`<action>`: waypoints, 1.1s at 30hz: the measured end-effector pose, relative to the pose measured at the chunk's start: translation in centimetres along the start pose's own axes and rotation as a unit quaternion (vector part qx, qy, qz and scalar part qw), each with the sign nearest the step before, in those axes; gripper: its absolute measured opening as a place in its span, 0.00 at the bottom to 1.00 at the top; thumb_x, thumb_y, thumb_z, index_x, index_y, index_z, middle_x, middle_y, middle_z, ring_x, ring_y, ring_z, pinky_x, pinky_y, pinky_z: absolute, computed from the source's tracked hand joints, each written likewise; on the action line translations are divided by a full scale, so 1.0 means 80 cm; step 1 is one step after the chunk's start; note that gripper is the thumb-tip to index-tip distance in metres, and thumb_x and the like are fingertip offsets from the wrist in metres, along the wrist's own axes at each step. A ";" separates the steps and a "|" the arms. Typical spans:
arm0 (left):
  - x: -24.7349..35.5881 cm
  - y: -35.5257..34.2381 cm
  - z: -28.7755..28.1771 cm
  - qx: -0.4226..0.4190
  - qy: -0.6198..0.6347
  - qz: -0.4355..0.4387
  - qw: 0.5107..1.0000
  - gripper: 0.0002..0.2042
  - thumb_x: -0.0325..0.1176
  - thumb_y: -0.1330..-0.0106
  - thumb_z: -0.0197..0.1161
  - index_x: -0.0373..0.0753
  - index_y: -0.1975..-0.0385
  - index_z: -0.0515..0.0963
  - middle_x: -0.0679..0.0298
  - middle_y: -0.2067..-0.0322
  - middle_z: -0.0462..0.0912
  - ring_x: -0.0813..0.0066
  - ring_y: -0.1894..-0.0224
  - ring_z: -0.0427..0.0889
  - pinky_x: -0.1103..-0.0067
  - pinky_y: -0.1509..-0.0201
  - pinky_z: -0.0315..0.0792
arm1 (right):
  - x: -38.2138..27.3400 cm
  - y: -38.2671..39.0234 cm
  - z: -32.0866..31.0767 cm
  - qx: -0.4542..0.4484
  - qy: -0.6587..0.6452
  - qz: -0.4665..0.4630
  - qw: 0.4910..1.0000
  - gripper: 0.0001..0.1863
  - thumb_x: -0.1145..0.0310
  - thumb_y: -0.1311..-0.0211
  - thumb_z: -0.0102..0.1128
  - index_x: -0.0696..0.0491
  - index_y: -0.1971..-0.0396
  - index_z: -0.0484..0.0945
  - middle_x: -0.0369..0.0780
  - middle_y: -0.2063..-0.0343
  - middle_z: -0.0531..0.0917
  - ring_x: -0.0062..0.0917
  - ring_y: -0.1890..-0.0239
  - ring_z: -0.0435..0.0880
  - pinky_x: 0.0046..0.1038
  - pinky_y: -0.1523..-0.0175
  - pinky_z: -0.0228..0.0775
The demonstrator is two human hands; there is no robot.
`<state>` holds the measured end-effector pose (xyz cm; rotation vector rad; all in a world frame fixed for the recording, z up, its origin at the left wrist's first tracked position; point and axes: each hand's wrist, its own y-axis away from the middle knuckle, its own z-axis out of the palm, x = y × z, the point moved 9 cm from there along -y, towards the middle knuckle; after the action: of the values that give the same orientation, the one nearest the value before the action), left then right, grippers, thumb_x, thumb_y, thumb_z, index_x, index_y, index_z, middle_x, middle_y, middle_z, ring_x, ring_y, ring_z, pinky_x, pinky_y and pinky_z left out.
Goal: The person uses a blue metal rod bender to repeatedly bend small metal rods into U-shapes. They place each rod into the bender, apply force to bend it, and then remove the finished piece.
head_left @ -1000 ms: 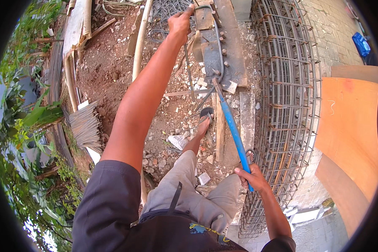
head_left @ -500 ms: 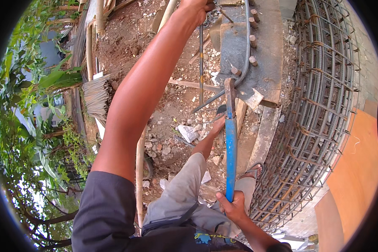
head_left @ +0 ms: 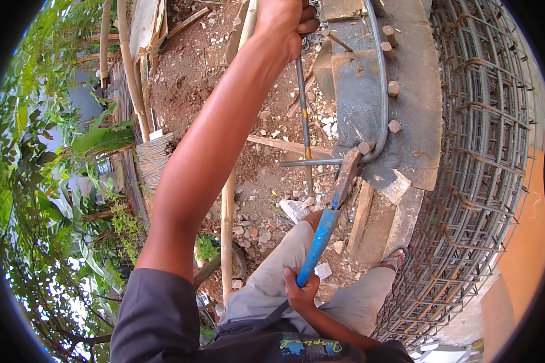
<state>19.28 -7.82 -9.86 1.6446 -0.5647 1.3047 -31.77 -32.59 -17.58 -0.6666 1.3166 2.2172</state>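
My right hand point(head_left: 301, 289) grips the blue handle of a bar-bending wrench point(head_left: 320, 242), which slants up and away from me. Its rusty jaw point(head_left: 347, 172) sits on a steel bar point(head_left: 384, 78) beside a peg point(head_left: 366, 147). That bar runs down along several pegs on a dark-topped board point(head_left: 363, 91), curves round, and its free end points left. Near the top edge, past my outstretched arm, my left hand point(head_left: 284, 21) is closed with fingers curled; whatever it holds is hidden.
A long rebar cage point(head_left: 484, 139) stands along the right side. Timber pieces point(head_left: 362, 218), stones and a dark rod with yellow bands point(head_left: 304, 115) lie on the rubble ground. Bamboo poles point(head_left: 227, 236), a bundle of thin rods point(head_left: 155, 160) and plants are at left.
The wrench handle has swung left and tilted, with my right hand on it. The bar's free end has turned from slanting to nearly level, sharpening its bend. The view has shifted slightly.
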 end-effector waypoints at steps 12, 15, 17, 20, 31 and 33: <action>0.010 0.008 0.004 0.007 -0.021 0.007 1.000 0.17 0.48 0.24 0.66 0.40 0.55 0.78 0.77 0.80 0.60 0.85 0.83 0.56 0.83 0.84 0.50 | 0.041 -0.071 0.101 0.053 0.062 0.082 0.993 0.22 0.59 0.27 0.69 0.57 0.79 0.79 0.43 0.86 0.76 0.32 0.81 0.78 0.37 0.70 0.68; 0.014 0.024 0.014 0.008 -0.021 0.001 1.000 0.18 0.44 0.25 0.69 0.35 0.52 0.76 0.77 0.80 0.59 0.87 0.82 0.54 0.83 0.83 0.51 | 0.033 -0.064 0.074 0.132 -0.030 -0.013 0.991 0.27 0.66 0.25 0.68 0.48 0.87 0.67 0.28 0.90 0.70 0.11 0.88 0.68 0.23 0.81 0.54; 0.024 0.026 0.010 -0.017 -0.016 -0.036 0.999 0.18 0.46 0.23 0.67 0.35 0.54 0.76 0.76 0.80 0.58 0.86 0.82 0.55 0.83 0.83 0.52 | 0.006 -0.063 0.060 0.138 -0.041 -0.002 0.990 0.27 0.63 0.26 0.69 0.50 0.87 0.68 0.28 0.89 0.70 0.12 0.86 0.67 0.25 0.79 0.55; 0.017 0.008 0.003 -0.040 0.014 -0.116 0.992 0.16 0.47 0.25 0.70 0.40 0.60 0.76 0.75 0.80 0.58 0.84 0.82 0.56 0.80 0.83 0.55 | -0.016 -0.033 0.028 0.157 0.004 0.029 0.987 0.27 0.60 0.30 0.72 0.54 0.86 0.69 0.28 0.86 0.70 0.12 0.80 0.66 0.29 0.74 0.56; 0.017 0.007 0.001 0.008 -0.023 -0.142 0.990 0.17 0.48 0.29 0.74 0.38 0.61 0.83 0.69 0.73 0.65 0.75 0.77 0.63 0.72 0.76 0.65 | -0.098 0.065 -0.062 0.175 0.147 0.059 0.972 0.20 0.59 0.33 0.74 0.51 0.81 0.76 0.29 0.88 0.70 0.15 0.88 0.68 0.26 0.83 0.61; 0.016 0.004 0.001 0.003 -0.012 -0.117 0.993 0.18 0.47 0.30 0.75 0.37 0.62 0.83 0.70 0.75 0.64 0.75 0.79 0.62 0.73 0.78 0.63 | -0.107 0.075 -0.053 0.167 0.124 0.100 0.973 0.20 0.59 0.32 0.74 0.51 0.81 0.76 0.29 0.88 0.70 0.15 0.88 0.69 0.25 0.83 0.62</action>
<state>19.46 -7.77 -8.51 1.6781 -0.3688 1.1184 -28.15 -40.22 -10.09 -0.7247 1.9043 2.0339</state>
